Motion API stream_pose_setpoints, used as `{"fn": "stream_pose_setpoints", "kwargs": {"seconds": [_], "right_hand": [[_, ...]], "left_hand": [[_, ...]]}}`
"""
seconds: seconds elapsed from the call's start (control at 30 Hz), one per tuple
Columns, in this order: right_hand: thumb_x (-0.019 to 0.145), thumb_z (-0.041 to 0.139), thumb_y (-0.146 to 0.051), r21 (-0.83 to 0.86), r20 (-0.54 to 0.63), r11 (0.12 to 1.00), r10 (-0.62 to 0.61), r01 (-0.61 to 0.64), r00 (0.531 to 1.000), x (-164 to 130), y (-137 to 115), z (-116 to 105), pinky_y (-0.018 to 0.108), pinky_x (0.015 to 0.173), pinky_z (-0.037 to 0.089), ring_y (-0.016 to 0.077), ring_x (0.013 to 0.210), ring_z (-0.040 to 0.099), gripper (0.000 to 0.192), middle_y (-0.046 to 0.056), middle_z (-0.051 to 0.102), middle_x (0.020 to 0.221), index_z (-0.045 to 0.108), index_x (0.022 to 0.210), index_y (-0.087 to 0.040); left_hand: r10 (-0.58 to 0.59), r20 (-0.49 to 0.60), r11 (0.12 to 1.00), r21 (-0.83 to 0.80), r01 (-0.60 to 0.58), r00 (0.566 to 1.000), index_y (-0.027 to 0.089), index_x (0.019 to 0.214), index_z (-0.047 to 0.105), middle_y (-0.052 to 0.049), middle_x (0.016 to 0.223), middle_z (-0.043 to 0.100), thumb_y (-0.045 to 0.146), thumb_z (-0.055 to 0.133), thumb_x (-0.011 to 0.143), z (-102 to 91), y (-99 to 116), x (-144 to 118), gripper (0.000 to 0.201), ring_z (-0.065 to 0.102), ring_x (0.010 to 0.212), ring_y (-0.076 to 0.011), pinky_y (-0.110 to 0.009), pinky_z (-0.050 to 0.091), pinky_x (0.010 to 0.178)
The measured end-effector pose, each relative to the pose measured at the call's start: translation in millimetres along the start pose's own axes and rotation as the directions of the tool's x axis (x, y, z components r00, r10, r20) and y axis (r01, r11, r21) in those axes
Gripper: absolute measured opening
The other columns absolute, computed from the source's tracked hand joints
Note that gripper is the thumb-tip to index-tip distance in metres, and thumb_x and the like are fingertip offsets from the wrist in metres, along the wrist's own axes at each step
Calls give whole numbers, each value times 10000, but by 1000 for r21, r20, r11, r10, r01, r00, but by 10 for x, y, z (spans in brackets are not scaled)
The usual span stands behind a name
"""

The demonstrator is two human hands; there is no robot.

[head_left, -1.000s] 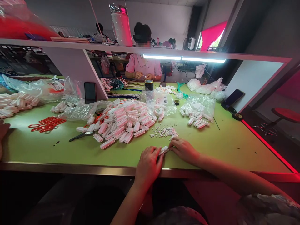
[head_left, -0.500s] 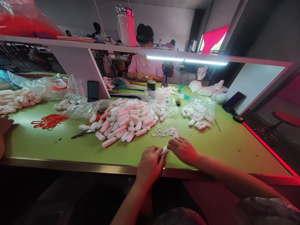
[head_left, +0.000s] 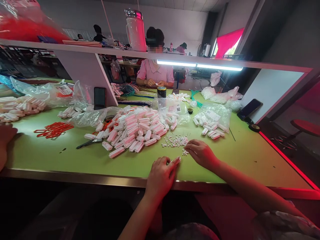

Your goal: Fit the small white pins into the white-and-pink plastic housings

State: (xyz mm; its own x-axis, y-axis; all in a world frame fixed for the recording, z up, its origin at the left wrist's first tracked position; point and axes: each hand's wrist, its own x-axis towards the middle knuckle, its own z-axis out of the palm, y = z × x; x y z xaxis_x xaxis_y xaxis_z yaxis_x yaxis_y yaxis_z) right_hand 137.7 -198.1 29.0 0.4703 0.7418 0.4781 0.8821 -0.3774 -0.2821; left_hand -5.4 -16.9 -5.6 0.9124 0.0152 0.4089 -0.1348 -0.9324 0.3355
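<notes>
My left hand point(head_left: 160, 176) rests at the front edge of the green table point(head_left: 82, 163) and grips a small white connector block point(head_left: 175, 161), whose end sticks out past my fingers. My right hand point(head_left: 200, 152) lies just right of it, fingertips at the near edge of a scatter of tiny white pieces point(head_left: 175, 141). I cannot tell whether it pinches one. Behind them sits a big heap of white connector blocks point(head_left: 135, 128).
Red clips point(head_left: 53, 129) and a dark tool point(head_left: 88, 143) lie at the left. Plastic bags of parts point(head_left: 212, 118) sit at the right, a phone point(head_left: 99, 97) leans on the shelf support. A person in pink point(head_left: 155, 71) works across the table. Another person's hand point(head_left: 5, 138) shows at far left.
My right hand has let go of the connector block's end and shifted right and back to the scatter of tiny pieces. My left hand keeps the block.
</notes>
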Motion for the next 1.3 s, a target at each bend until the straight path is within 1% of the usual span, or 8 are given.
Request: {"fn": "stream_pose_setpoints", "kwargs": {"seconds": [0.23, 0.4, 0.57, 0.8, 0.93, 1.03, 1.13, 1.3], "right_hand": [[986, 537, -223, -1, -21, 994, 110, -110, 994, 43, 176, -108, 299, 784, 471, 191, 851, 649, 200, 77, 702, 942, 729, 941, -192], [966, 550, -164, -50, 126, 991, 131, -125, 983, 19, 169, -84, 274, 765, 439, 174, 842, 628, 185, 60, 689, 918, 723, 902, -186], [942, 586, -157, -134, 252, 979, 184, -154, 950, 4, 138, -41, 257, 716, 400, 162, 808, 605, 141, 48, 673, 904, 717, 894, -181], [968, 534, -161, -193, 259, 969, 201, -153, 945, 8, 118, -28, 260, 697, 379, 164, 789, 592, 187, 50, 657, 894, 701, 886, -178], [981, 515, -167, -210, 267, 963, 223, -169, 938, 19, 143, -28, 255, 701, 384, 160, 788, 597, 189, 54, 659, 913, 690, 910, -176], [989, 511, -181, -246, 301, 951, 258, -187, 918, 19, 162, -38, 255, 676, 375, 156, 765, 602, 189, 57, 665, 933, 684, 915, -176], [982, 512, -167, -270, 336, 942, 284, -197, 898, 8, 179, -54, 261, 645, 357, 161, 749, 608, 188, 62, 669, 929, 680, 897, -178], [958, 553, -174, -266, 329, 936, 313, -230, 891, -2, 164, -102, 256, 632, 351, 165, 750, 614, 147, 62, 672, 931, 683, 888, -187]], "left_hand": [[39, 19, 994, 104, -41, 999, 298, 1298, 645, -80, 951, 590, 167, 490, 960, -21, 36, 20, 394, 547, 903, -248, -396, 474, 807], [44, 10, 983, 180, -45, 999, 274, 1282, 655, -87, 931, 595, 155, 481, 958, -3, 78, 21, 386, 535, 913, -259, -403, 464, 804], [2, 19, 997, 76, -3, 1000, 314, 1307, 634, -65, 921, 579, 161, 484, 967, -12, 43, 4, 402, 536, 871, -221, -373, 465, 801], [-108, -20, 994, 9, 108, 994, 206, 1437, 504, -79, 944, 613, 323, 523, 984, 31, 21, -23, 469, 560, 906, -248, -431, 483, 869], [-118, -21, 985, -131, 114, 993, 193, 1433, 506, -70, 916, 633, 403, 550, 967, -4, -54, -1, 513, 590, 881, -238, -420, 517, 862], [-50, 11, 979, -199, 51, 999, 208, 1409, 541, -77, 940, 647, 241, 477, 980, -96, -135, 82, 434, 608, 906, -224, -399, 536, 869], [81, 65, 986, -152, -70, 995, 282, 1360, 597, -94, 1166, 642, 12, 419, 870, -187, -193, 206, 586, 588, 1090, -226, -417, 511, 975], [246, 179, 969, -84, -234, 953, 322, 1161, 718, -39, 1356, 604, -46, 454, 792, -247, -235, 346, 585, 496, 1299, -235, -435, 463, 1072]]}}
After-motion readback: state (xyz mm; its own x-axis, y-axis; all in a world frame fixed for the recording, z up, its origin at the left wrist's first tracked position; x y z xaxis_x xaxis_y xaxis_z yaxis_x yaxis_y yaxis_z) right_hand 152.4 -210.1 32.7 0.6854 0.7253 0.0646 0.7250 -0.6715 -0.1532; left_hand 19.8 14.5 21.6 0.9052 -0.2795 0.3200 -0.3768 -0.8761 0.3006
